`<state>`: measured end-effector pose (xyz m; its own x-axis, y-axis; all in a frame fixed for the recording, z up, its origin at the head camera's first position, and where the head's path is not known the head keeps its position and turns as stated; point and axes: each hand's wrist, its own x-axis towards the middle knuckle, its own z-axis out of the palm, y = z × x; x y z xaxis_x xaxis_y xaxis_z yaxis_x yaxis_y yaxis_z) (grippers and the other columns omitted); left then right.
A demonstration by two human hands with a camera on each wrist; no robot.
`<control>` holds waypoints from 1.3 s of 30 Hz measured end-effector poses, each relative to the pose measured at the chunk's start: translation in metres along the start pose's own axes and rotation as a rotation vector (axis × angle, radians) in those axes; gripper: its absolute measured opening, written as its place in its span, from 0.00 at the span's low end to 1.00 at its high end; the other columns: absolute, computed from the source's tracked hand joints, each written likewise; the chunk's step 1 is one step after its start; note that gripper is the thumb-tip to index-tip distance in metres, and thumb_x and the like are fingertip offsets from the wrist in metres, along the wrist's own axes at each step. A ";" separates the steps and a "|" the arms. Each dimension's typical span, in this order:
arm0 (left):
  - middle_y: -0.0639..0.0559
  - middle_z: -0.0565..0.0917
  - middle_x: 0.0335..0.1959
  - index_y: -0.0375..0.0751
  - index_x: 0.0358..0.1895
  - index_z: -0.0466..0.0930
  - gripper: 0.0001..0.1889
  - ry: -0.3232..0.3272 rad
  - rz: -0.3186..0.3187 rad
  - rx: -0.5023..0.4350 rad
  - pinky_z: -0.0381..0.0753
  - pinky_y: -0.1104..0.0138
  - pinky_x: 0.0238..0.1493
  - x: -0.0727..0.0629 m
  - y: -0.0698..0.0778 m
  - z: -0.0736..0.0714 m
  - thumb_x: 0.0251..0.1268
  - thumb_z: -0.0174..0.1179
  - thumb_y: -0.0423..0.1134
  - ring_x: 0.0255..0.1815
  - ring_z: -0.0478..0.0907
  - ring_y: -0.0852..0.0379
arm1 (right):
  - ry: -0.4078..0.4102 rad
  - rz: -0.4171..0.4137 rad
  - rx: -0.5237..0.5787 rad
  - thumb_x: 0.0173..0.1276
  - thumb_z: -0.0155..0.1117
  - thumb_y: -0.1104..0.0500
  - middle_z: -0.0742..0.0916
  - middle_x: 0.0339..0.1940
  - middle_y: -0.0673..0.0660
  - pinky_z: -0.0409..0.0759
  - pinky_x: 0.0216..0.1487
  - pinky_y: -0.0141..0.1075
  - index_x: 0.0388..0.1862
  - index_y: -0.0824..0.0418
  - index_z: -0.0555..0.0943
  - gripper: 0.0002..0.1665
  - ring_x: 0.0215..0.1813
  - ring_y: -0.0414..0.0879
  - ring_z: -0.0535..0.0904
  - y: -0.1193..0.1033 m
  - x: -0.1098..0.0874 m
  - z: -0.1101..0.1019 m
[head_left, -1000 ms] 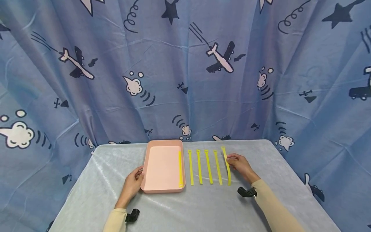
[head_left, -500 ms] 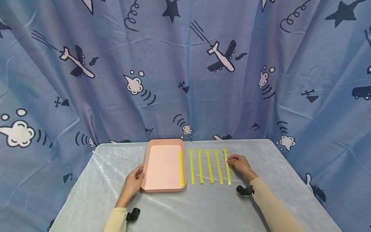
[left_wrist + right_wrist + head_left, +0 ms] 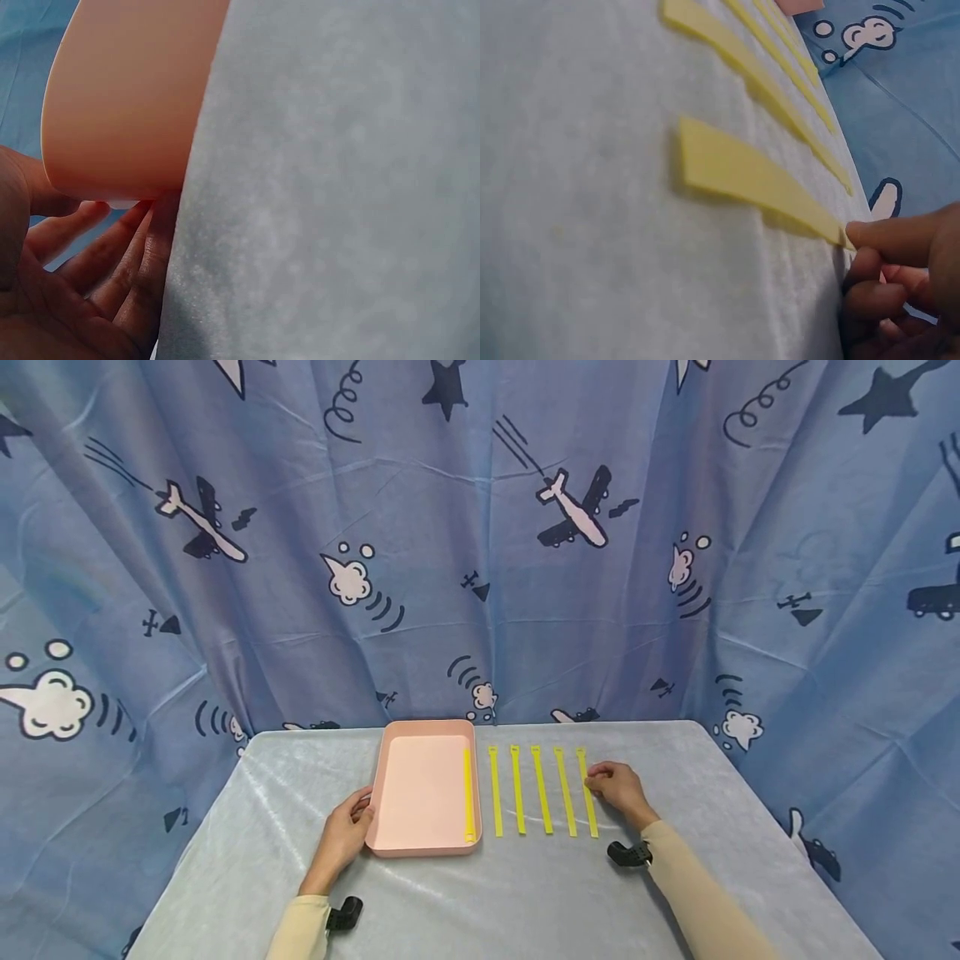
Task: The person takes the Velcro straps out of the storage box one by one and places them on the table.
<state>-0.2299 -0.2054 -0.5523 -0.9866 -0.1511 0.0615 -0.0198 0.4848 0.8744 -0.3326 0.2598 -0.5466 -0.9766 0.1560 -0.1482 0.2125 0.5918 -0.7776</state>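
Observation:
In the head view, my right hand (image 3: 617, 789) pinches the right edge of the rightmost yellow strap (image 3: 588, 802), which has a slotted far end like a cable tie. In the right wrist view, thumb and index finger meet at the far part of this yellow strap (image 3: 750, 176), whose near end lies on the cloth. My left hand (image 3: 347, 832) rests against the left side of a pink tray (image 3: 423, 852). Nearly straight fingers (image 3: 112, 262) touch the tray wall (image 3: 127, 97) in the left wrist view; their tips are partly hidden. One yellow strap (image 3: 470, 793) lies inside the tray along its right wall.
Several more yellow straps, among them one beside the tray (image 3: 495, 793), lie roughly parallel between it and my right hand. A pale grey cloth (image 3: 480, 910) covers the table. Behind its far edge hangs a blue patterned curtain (image 3: 420, 652).
The rightmost strap was bent and slanted; it now lies straighter, in line with the others, its far end slightly lower. My right hand has shifted slightly. My left hand stays at the tray.

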 end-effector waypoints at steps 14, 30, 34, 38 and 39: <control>0.34 0.81 0.58 0.37 0.68 0.71 0.22 0.000 0.004 0.001 0.81 0.53 0.57 -0.001 0.000 0.000 0.73 0.52 0.33 0.56 0.81 0.42 | -0.025 0.000 0.136 0.67 0.63 0.58 0.82 0.38 0.55 0.74 0.30 0.32 0.54 0.66 0.79 0.18 0.31 0.42 0.75 -0.001 -0.010 -0.003; 0.34 0.81 0.58 0.36 0.68 0.71 0.22 -0.011 0.006 -0.004 0.81 0.54 0.56 -0.001 0.001 0.001 0.73 0.52 0.33 0.56 0.81 0.42 | -0.084 -0.127 0.178 0.68 0.62 0.60 0.82 0.41 0.57 0.77 0.36 0.32 0.52 0.65 0.80 0.15 0.36 0.42 0.78 -0.029 -0.032 0.008; 0.34 0.81 0.58 0.36 0.68 0.71 0.22 -0.015 0.003 0.000 0.81 0.53 0.57 -0.002 0.001 0.000 0.73 0.52 0.33 0.57 0.81 0.41 | -0.104 -0.156 0.190 0.68 0.63 0.61 0.82 0.40 0.57 0.78 0.36 0.33 0.51 0.66 0.80 0.15 0.36 0.42 0.78 -0.036 -0.038 0.014; 0.34 0.81 0.58 0.36 0.68 0.70 0.22 -0.018 -0.003 0.005 0.81 0.53 0.57 -0.003 0.001 0.000 0.73 0.52 0.33 0.57 0.81 0.41 | -0.130 -0.155 0.188 0.68 0.62 0.60 0.82 0.41 0.56 0.77 0.37 0.34 0.53 0.66 0.79 0.17 0.38 0.43 0.78 -0.047 -0.044 0.020; 0.34 0.81 0.58 0.37 0.68 0.70 0.22 -0.016 -0.004 0.007 0.81 0.53 0.57 -0.003 0.001 -0.001 0.73 0.52 0.33 0.57 0.81 0.41 | -0.136 -0.162 0.191 0.68 0.62 0.60 0.82 0.41 0.56 0.77 0.37 0.34 0.53 0.66 0.78 0.17 0.38 0.44 0.79 -0.050 -0.046 0.022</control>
<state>-0.2269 -0.2051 -0.5514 -0.9890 -0.1394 0.0498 -0.0252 0.4901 0.8713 -0.2994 0.2058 -0.5145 -0.9956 -0.0430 -0.0832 0.0561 0.4382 -0.8971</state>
